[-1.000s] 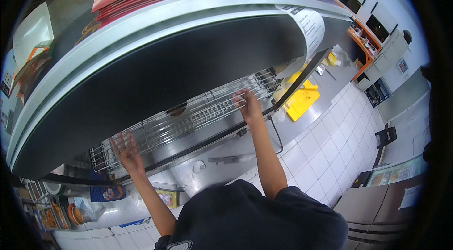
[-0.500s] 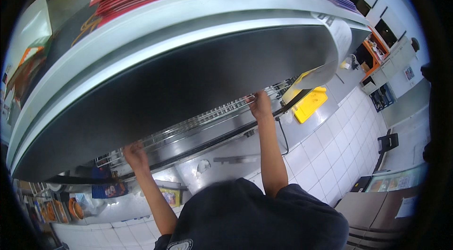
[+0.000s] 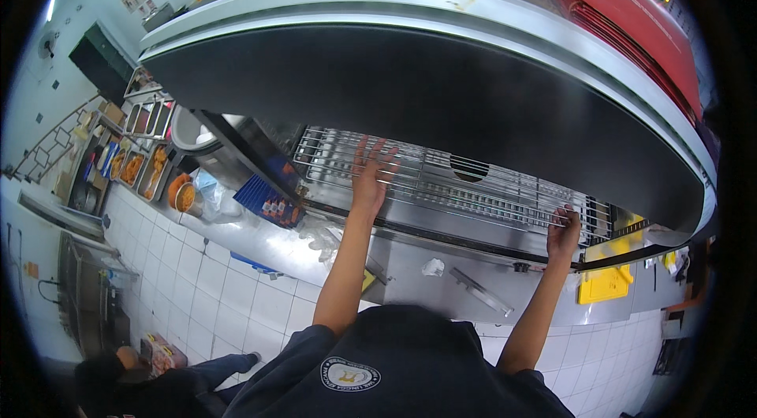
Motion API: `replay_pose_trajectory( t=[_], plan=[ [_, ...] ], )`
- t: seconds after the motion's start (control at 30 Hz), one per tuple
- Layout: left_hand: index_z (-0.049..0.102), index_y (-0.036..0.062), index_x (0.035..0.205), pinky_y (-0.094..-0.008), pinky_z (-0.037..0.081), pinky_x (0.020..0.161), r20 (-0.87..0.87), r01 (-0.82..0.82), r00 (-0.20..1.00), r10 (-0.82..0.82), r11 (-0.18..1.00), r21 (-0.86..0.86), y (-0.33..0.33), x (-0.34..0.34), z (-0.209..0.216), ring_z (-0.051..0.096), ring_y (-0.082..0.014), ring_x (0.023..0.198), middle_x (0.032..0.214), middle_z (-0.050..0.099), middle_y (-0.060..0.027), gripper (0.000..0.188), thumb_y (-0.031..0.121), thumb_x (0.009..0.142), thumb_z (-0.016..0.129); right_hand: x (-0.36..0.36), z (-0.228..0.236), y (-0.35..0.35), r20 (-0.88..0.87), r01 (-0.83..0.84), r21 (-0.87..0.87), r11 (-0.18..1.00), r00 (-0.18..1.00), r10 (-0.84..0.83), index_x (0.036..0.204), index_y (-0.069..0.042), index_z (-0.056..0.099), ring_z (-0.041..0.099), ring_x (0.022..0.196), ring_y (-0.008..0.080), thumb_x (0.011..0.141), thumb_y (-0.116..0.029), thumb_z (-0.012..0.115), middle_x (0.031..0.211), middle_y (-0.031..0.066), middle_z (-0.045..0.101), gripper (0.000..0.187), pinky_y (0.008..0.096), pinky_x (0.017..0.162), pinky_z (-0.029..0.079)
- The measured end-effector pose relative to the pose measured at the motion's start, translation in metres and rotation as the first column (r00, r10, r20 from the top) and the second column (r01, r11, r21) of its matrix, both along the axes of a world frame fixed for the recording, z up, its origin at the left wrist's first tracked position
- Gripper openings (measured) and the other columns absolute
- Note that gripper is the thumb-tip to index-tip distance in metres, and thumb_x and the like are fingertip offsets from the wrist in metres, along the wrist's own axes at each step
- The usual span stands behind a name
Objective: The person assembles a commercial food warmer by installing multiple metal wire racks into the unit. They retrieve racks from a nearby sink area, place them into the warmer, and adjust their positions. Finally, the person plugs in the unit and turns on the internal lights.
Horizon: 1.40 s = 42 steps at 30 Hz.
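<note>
Below a large dark panel (image 3: 426, 79), a wire rack (image 3: 453, 188) is touched by the left hand (image 3: 370, 184), spread open; its front edge is gripped by the right hand (image 3: 563, 235). If it were supported unevenly, tipping could be caused. The panel looks smooth, pale-rimmed; the rack, thin, shiny parallel bars.

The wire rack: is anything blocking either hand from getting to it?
Nothing visible: the left hand and right hand are both at the wire rack. The black panel above seems to hide part of its far side, not the hands' way.
</note>
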<state>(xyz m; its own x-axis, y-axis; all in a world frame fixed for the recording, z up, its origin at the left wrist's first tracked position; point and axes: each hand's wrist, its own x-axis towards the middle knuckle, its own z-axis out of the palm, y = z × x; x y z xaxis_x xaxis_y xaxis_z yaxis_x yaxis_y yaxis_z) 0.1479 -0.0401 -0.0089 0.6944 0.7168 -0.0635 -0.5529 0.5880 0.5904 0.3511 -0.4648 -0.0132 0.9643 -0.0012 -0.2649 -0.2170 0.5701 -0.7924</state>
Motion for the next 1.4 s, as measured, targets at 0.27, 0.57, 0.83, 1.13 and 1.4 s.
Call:
replay_pose_trajectory(
  t=[0.27, 0.57, 0.83, 1.13, 1.4],
  plan=[
    [0.027, 0.0119, 0.147, -0.0368, 0.058, 0.086, -0.025, 0.059, 0.998, -0.055, 0.984, 0.166, -0.002, -0.003, 0.01, 0.052, -0.0358, 0.126, 0.144, 0.042, -0.0218, 0.053, 0.003, 0.098, 0.044, -0.022, 0.001, 0.004, 0.029, -0.004, 0.011, 1.0, 1.0, 0.004, 0.109, -0.007, 0.056, 0.06, 0.084, 0.0179, 0.093, -0.031, 0.061, 0.098, 0.0069, 0.06, 0.029, 0.0269, 0.066, 0.05],
    [0.03, 0.0076, 0.141, -0.0397, 0.055, 0.089, -0.07, 0.083, 0.995, -0.077, 0.993, 0.086, -0.003, -0.009, 0.005, 0.055, -0.0347, 0.121, 0.139, 0.046, -0.0197, 0.051, 0.005, 0.095, 0.052, -0.148, 0.002, 0.015, 0.042, -0.245, -0.23, 0.942, 0.965, 0.261, 0.111, -0.007, 0.055, 0.061, 0.078, 0.0162, 0.099, -0.032, 0.049, 0.094, 0.0062, 0.062, 0.029, 0.0278, 0.064, 0.05],
    [0.03, 0.0067, 0.134, -0.0365, 0.057, 0.078, -0.259, -0.095, 0.96, 0.109, 0.993, 0.065, -0.014, -0.017, 0.002, 0.066, -0.0276, 0.098, 0.123, 0.058, -0.0163, 0.054, 0.009, 0.089, 0.061, -0.299, -0.04, -0.002, -0.089, -0.65, -0.437, 0.622, 0.72, 0.688, 0.096, -0.004, 0.057, 0.062, 0.07, 0.0139, 0.101, -0.025, 0.052, 0.074, 0.005, 0.061, 0.022, 0.0271, 0.064, 0.053],
    [0.029, 0.0082, 0.135, -0.0332, 0.057, 0.06, -0.415, -0.201, 0.85, 0.323, 0.929, 0.311, -0.015, -0.004, 0.0, 0.067, -0.0225, 0.083, 0.102, 0.06, -0.012, 0.053, 0.018, 0.092, 0.058, -0.362, -0.078, -0.051, -0.285, -0.758, -0.497, 0.423, 0.602, 0.746, 0.098, 0.002, 0.059, 0.066, 0.064, 0.0165, 0.097, -0.014, 0.053, 0.074, 0.0109, 0.065, 0.018, 0.0267, 0.059, 0.053],
    [0.04, 0.0073, 0.129, -0.0289, 0.057, 0.057, -0.459, 0.073, 0.874, 0.159, 0.891, 0.448, -0.043, -0.056, 0.01, 0.066, -0.0182, 0.081, 0.104, 0.059, -0.0087, 0.048, 0.029, 0.093, 0.062, -0.345, -0.077, -0.057, -0.291, -0.679, -0.631, 0.375, 0.655, 0.697, 0.099, 0.001, 0.062, 0.069, 0.068, 0.0182, 0.096, -0.019, 0.056, 0.077, 0.0109, 0.067, 0.022, 0.0278, 0.06, 0.054]
  ],
)
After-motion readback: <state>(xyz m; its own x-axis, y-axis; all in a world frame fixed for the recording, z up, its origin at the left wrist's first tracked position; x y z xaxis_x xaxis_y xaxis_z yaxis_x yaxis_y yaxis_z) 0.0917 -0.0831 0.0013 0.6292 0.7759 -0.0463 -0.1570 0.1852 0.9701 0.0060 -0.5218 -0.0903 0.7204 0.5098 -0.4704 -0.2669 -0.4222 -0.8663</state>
